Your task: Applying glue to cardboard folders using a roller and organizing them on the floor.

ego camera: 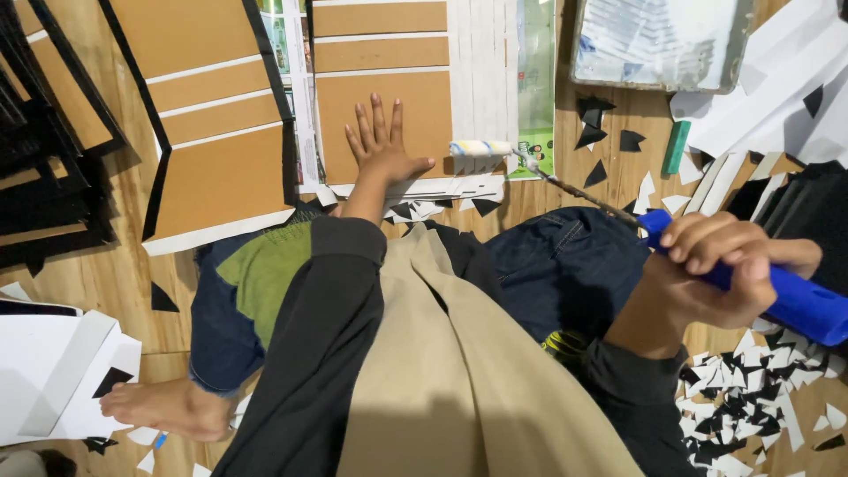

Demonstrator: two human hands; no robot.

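Gripped in the right hand [707,265], a paint roller [480,148] is angled toward brown cardboard [415,110] pinned by the flat, spread left hand [382,150].

Single head-worn view, looking steeply down over lap and floor.

Mounted on the head, aimed almost straight down and slightly forward toward 12 o'clock, close enough to fill the lower middle with the beige and black clothed torso and blue denim knees. Takes in the wooden plank floor [115,283] out to the flat brown cardboard panel [384,106] at 12 o'clock, reached by the left hand [382,146]; catches the right hand [720,265] near at 3 o'clock, a bare foot [163,408] at 8 o'clock, and a heap of black and white paper offcuts [751,397] at 4 o'clock. No second view, so nothing shared.
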